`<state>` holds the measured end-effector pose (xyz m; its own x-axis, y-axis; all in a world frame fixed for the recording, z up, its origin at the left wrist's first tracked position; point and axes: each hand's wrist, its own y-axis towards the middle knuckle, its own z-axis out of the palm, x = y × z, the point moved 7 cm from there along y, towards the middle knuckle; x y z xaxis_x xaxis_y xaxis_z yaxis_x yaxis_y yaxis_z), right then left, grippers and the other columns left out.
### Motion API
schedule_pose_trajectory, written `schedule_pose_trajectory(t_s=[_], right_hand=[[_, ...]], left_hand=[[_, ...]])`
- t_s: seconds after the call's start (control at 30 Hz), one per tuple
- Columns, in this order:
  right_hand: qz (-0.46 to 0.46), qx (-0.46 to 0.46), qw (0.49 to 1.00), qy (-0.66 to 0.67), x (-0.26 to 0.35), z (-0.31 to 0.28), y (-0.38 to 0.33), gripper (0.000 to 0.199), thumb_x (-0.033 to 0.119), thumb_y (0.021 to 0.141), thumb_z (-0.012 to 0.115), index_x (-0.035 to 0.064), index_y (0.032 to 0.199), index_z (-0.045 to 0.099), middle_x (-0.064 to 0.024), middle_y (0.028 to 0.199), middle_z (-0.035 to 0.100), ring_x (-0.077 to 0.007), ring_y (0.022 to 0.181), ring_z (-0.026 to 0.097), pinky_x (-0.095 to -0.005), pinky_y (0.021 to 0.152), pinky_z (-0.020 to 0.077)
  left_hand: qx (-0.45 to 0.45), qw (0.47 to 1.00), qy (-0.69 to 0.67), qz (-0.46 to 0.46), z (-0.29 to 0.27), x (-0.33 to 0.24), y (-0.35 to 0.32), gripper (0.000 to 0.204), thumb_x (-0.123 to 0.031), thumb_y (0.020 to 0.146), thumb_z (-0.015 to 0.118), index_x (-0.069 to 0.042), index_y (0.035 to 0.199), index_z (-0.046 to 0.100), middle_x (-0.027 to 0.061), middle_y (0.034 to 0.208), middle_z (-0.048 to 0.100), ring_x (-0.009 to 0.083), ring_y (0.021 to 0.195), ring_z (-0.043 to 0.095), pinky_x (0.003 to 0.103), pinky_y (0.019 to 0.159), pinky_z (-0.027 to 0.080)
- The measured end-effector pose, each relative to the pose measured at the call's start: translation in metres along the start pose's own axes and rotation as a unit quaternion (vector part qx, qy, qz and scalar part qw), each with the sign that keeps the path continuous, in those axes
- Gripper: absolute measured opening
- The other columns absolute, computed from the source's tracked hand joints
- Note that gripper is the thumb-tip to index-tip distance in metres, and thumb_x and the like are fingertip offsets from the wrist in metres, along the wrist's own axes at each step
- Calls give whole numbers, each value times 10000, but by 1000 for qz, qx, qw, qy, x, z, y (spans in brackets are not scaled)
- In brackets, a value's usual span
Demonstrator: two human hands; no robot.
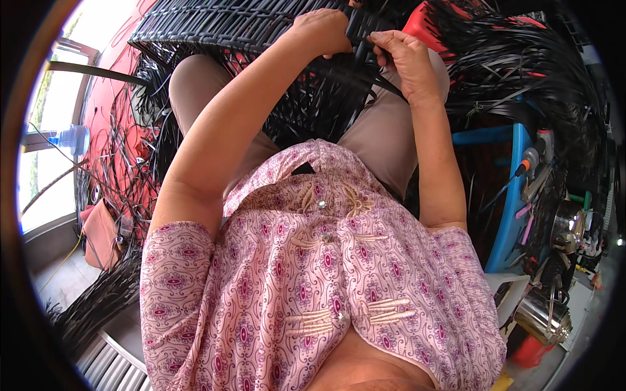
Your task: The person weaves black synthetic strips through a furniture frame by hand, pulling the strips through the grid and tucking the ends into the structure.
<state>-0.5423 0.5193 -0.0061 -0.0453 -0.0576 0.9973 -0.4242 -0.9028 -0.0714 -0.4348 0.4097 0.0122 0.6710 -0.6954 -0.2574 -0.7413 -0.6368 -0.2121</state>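
A dark woven wicker piece (215, 26) lies across the top of the view, above my knees. My left hand (324, 31) is closed over its near edge, the fingers curled down and mostly hidden. Just right of it, my right hand (409, 64) is closed in a pinch, thumb and forefinger together against the weave. A black plastic strip runs into this pinch, though its end is hard to make out. Loose black strips (313, 117) hang between my legs below the woven piece.
A large heap of black strips (521, 58) spreads at the upper right, beside a red object (420, 26). Near my right arm stands a blue plastic frame (515, 195), with a tool with an orange part (529, 159) next to it. Metal containers (544, 316) stand lower right. A pink bag (100, 236) lies left.
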Motion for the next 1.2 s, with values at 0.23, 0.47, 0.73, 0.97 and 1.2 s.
schedule_pose_trajectory(t_s=[0.23, 0.47, 0.73, 0.97, 1.2], right_hand=[[54, -12, 998, -26, -16, -3, 7, 153, 188, 798, 736, 38, 807, 708, -19, 713, 659, -70, 587, 559, -216, 512, 409], [63, 48, 969, -233, -13, 9, 24, 133, 153, 766, 711, 26, 734, 688, -9, 661, 622, -83, 566, 535, -223, 542, 437], [43, 99, 952, -285, -14, 23, 37, 164, 169, 754, 710, 8, 728, 703, -25, 650, 627, -90, 571, 537, -235, 551, 422], [-30, 85, 937, -337, -11, 27, 37, 207, 192, 774, 690, -11, 798, 723, -55, 665, 655, -129, 603, 592, -273, 585, 461], [-133, -27, 864, -484, 12, 45, 24, 276, 283, 777, 697, 20, 854, 728, -132, 712, 691, -254, 692, 680, -353, 665, 517]], left_hand=[[-34, 991, -127, 6, 10, 16, 10, 282, -285, 759, 685, -7, 717, 712, 81, 615, 679, 181, 550, 655, 322, 540, 513], [21, 968, -248, 40, 21, 30, 18, 188, -185, 767, 683, 1, 773, 713, 52, 624, 656, 119, 526, 640, 252, 469, 427], [22, 960, -216, 175, 26, 31, 21, 161, -153, 782, 654, -6, 810, 714, 44, 701, 671, 118, 589, 673, 240, 513, 433], [145, 943, -293, 56, 14, 33, 12, 150, -133, 816, 649, -21, 900, 702, 27, 814, 696, 119, 695, 703, 227, 573, 468], [100, 926, -356, 79, 11, 47, 13, 110, -131, 829, 633, -39, 866, 679, 16, 801, 689, 110, 717, 697, 220, 575, 486]])
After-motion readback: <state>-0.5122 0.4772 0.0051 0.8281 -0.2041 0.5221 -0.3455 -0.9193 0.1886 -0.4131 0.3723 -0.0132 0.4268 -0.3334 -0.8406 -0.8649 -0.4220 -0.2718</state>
